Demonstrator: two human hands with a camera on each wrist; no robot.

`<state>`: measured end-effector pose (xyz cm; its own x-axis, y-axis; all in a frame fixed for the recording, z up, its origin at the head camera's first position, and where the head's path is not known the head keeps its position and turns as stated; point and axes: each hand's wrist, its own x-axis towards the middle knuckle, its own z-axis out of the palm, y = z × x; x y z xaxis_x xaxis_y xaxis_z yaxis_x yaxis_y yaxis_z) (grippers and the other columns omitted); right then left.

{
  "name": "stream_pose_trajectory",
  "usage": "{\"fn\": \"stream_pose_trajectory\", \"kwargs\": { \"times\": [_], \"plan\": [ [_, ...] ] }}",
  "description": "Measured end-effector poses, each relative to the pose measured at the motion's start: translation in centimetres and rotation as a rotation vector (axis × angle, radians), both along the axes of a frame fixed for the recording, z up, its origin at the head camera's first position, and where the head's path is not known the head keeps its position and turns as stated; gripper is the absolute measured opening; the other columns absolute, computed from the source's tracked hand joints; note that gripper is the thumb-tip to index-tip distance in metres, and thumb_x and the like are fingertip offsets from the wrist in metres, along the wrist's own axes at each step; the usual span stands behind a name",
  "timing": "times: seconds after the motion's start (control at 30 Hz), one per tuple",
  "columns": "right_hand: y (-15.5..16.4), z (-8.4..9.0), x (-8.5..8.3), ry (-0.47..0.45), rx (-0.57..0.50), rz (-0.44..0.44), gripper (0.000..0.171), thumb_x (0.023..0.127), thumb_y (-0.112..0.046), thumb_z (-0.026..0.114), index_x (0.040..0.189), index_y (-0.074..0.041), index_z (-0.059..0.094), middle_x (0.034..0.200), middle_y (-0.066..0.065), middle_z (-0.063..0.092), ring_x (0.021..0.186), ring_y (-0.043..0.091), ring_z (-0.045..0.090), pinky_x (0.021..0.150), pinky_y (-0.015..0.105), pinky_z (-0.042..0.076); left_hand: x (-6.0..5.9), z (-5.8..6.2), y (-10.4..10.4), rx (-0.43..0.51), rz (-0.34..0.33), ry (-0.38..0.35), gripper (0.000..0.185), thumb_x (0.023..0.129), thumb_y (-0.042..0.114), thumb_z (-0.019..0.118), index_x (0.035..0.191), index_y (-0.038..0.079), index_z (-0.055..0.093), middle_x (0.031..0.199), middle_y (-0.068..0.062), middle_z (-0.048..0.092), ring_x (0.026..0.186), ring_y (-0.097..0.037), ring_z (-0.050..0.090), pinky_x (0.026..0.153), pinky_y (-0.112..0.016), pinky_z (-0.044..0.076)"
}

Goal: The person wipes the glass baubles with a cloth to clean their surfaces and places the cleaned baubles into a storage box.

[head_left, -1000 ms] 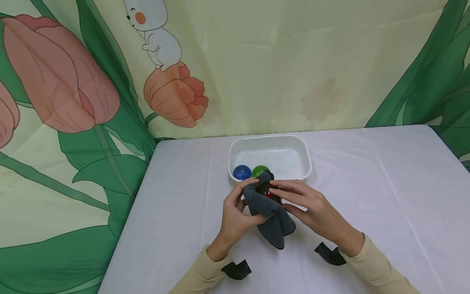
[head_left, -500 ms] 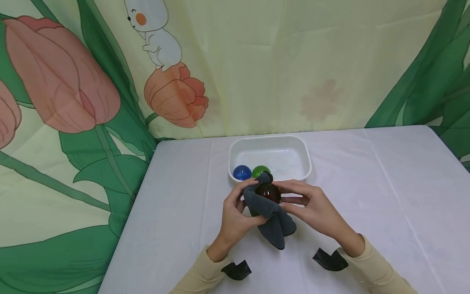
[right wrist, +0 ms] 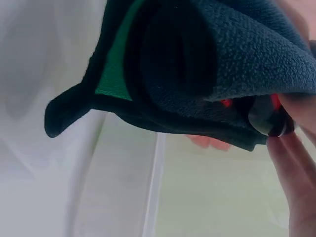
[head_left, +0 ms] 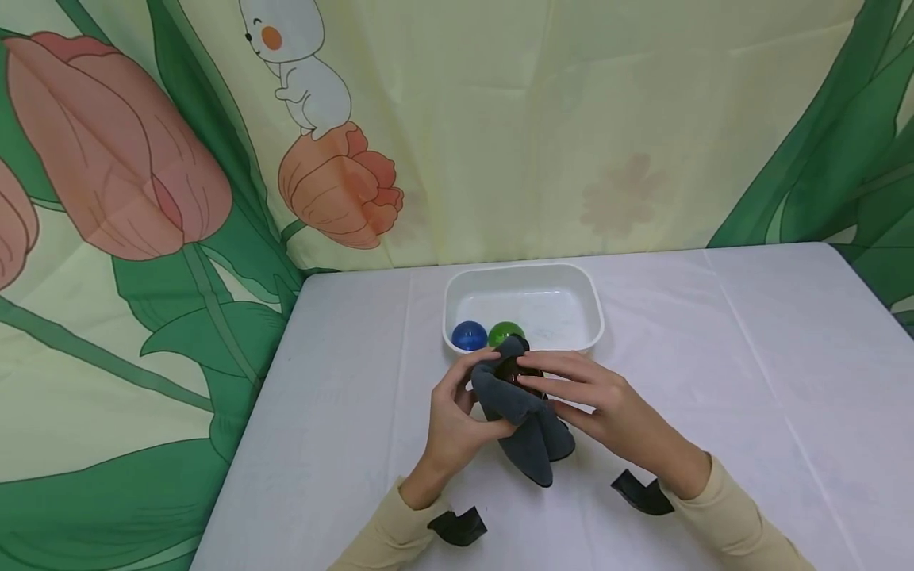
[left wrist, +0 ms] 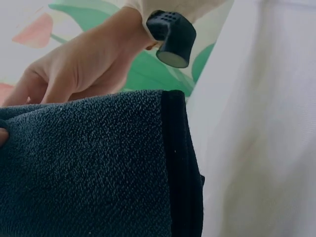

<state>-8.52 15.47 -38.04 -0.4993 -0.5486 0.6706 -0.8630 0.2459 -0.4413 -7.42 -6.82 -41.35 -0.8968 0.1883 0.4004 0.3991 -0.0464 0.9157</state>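
Holding between both grips: one dark glossy ball (head_left: 508, 371), red showing at it in the right wrist view, nested in a fold of cloth above the table, on the near side of the tray. One blue-grey cloth (head_left: 516, 406), black-edged, pile surface, lower corners hanging; a green area visible between dark borders. My left grip (head_left: 459, 424): pinching the cloth, thumb on the near side, fingers on the far side. My right grip (head_left: 603, 398): grasping the ball, fingers bent over its top and side, thumb lower. One white tray (head_left: 560, 313), rectangular, rounded corners, resting on the table (head_left: 336, 460). Inside it, near left corner: one blue ball (head_left: 469, 335); just right of it, one green ball (head_left: 505, 331), partly hidden by the cloth. Table covering: white, creased. Behind: one pale yellow curtain (head_left: 500, 143), printed with tulips, leaves and a white animal.
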Motion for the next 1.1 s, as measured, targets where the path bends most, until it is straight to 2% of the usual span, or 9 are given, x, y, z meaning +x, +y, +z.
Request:
{"fn": "stream_pose_trajectory", "kwargs": {
  "times": [0.1, 0.4, 0.47, 0.53, 0.6, 0.7, 0.83, 0.93, 1.1],
  "plan": [
    [-0.16, -0.05, -0.1, 0.027, 0.003, -0.002, 0.038, 0.103, -0.03, 0.049, 0.128, -0.008, 0.067, 0.135, 0.013, 0.06, 0.127, 0.024, 0.055, 0.106, 0.017, 0.041, -0.01, -0.06, -0.06, -0.001, 0.004, 0.001, 0.068, 0.068, -0.012, 0.08, 0.13, 0.001, 0.055, 0.135, -0.018, 0.055, 0.12, -0.023, 0.057, 0.097, -0.034, 0.054],
    [-0.24, -0.41, -0.03, -0.008, -0.005, -0.024, 0.04, 0.102, -0.032, 0.05, 0.129, -0.008, 0.066, 0.136, 0.012, 0.059, 0.127, 0.022, 0.054, 0.104, 0.016, 0.043, 0.03, 0.13, -0.04, 0.008, -0.005, -0.007, 0.068, 0.069, -0.012, 0.079, 0.132, 0.0, 0.054, 0.136, -0.018, 0.053, 0.12, -0.022, 0.056, 0.094, -0.03, 0.055],
    [-0.35, -0.35, 0.02, -0.019, -0.027, -0.026, 0.038, 0.101, -0.028, 0.052, 0.129, -0.007, 0.066, 0.136, 0.013, 0.059, 0.127, 0.023, 0.055, 0.103, 0.016, 0.044, 0.0, 0.12, -0.04, 0.009, -0.005, -0.006, 0.068, 0.07, -0.012, 0.079, 0.132, 0.0, 0.054, 0.137, -0.017, 0.053, 0.12, -0.021, 0.055, 0.095, -0.029, 0.055],
    [-0.49, -0.26, 0.13, -0.043, -0.051, -0.04, 0.035, 0.095, -0.015, 0.065, 0.129, -0.006, 0.066, 0.135, 0.013, 0.06, 0.125, 0.023, 0.057, 0.101, 0.016, 0.045, -0.03, 0.12, -0.03, 0.004, -0.003, 0.0, 0.069, 0.071, -0.012, 0.079, 0.133, 0.001, 0.054, 0.137, -0.017, 0.053, 0.12, -0.022, 0.055, 0.096, -0.03, 0.054],
    [-0.58, -0.13, 0.3, -0.122, -0.079, -0.059, 0.044, 0.086, -0.001, 0.073, 0.129, -0.005, 0.065, 0.133, 0.013, 0.061, 0.123, 0.021, 0.059, 0.099, 0.016, 0.047, -0.06, 0.12, -0.04, -0.006, 0.001, 0.015, 0.069, 0.071, -0.011, 0.08, 0.134, 0.001, 0.053, 0.138, -0.017, 0.053, 0.121, -0.023, 0.055, 0.097, -0.031, 0.054],
    [-0.62, 0.06, 0.52, -0.374, -0.14, -0.064, 0.059, 0.077, 0.013, 0.076, 0.132, -0.004, 0.063, 0.132, 0.014, 0.061, 0.118, 0.011, 0.062, 0.094, 0.019, 0.052, -0.07, 0.09, -0.08, -0.025, 0.005, 0.04, 0.07, 0.07, -0.011, 0.08, 0.134, 0.001, 0.053, 0.138, -0.018, 0.053, 0.123, -0.025, 0.055, 0.099, -0.034, 0.053],
    [-0.47, 0.25, 0.52, -0.693, -0.213, -0.058, 0.053, 0.084, 0.007, 0.072, 0.135, -0.003, 0.06, 0.134, 0.016, 0.059, 0.115, 0.003, 0.062, 0.09, 0.026, 0.055, -0.03, 0.09, -0.08, -0.04, 0.006, 0.055, 0.07, 0.07, -0.011, 0.081, 0.134, 0.002, 0.053, 0.138, -0.017, 0.054, 0.124, -0.026, 0.055, 0.099, -0.035, 0.053],
    [-0.4, 0.3, 0.46, -0.747, -0.213, -0.065, 0.052, 0.085, 0.004, 0.072, 0.135, -0.003, 0.059, 0.135, 0.017, 0.058, 0.115, 0.002, 0.062, 0.09, 0.027, 0.055, -0.04, 0.14, -0.03, -0.045, 0.006, 0.057, 0.071, 0.07, -0.012, 0.081, 0.134, 0.003, 0.053, 0.138, -0.016, 0.054, 0.123, -0.026, 0.055, 0.098, -0.035, 0.053],
    [-0.33, 0.27, 0.43, -0.706, -0.19, -0.07, 0.052, 0.085, 0.004, 0.072, 0.135, -0.003, 0.059, 0.134, 0.016, 0.059, 0.115, 0.004, 0.062, 0.09, 0.029, 0.055, -0.13, 0.21, -0.01, -0.045, 0.012, 0.044, 0.071, 0.07, -0.011, 0.081, 0.134, 0.003, 0.053, 0.137, -0.016, 0.055, 0.121, -0.026, 0.056, 0.097, -0.035, 0.054]
  ]
}}
